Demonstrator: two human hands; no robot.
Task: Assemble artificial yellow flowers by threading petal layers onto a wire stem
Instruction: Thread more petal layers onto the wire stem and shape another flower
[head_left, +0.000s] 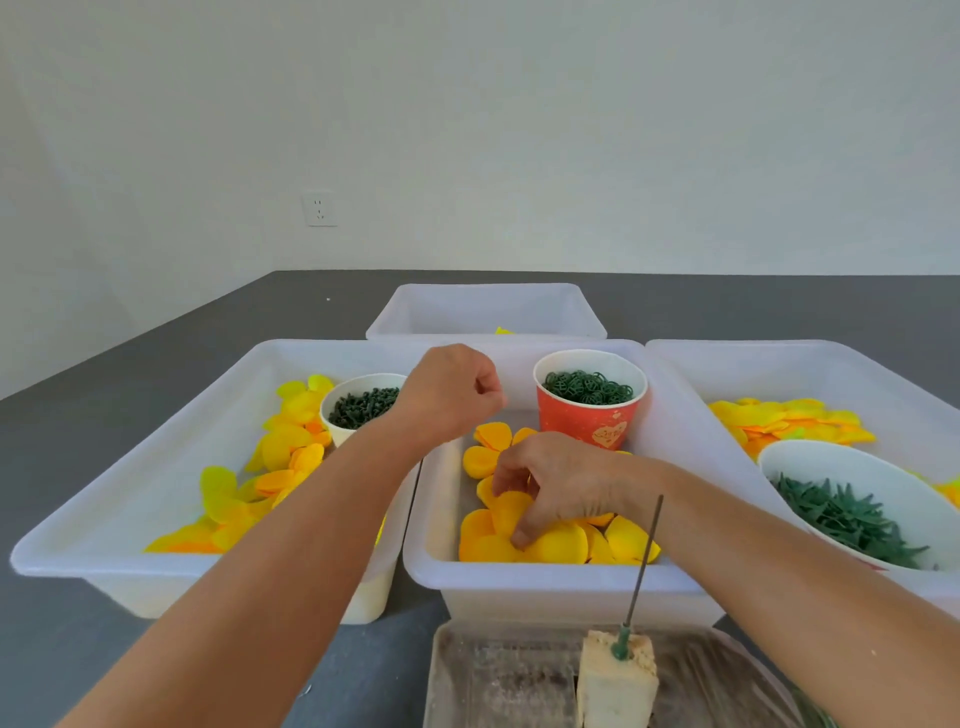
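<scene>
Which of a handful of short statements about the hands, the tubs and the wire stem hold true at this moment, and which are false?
1. The right hand reaches into the middle white plastic tub and touches the yellow fabric petal layers. True.
2. The thin wire stem already carries several petals. False: it stands bare in the pale foam block.
3. The red paper cup holds green plastic rings. True.
4. The left hand lies flat on the grey table. False: it hovers with curled fingers above the tubs.
5. The far white tub is heaped with petals. False: only a small yellow scrap shows.
</scene>
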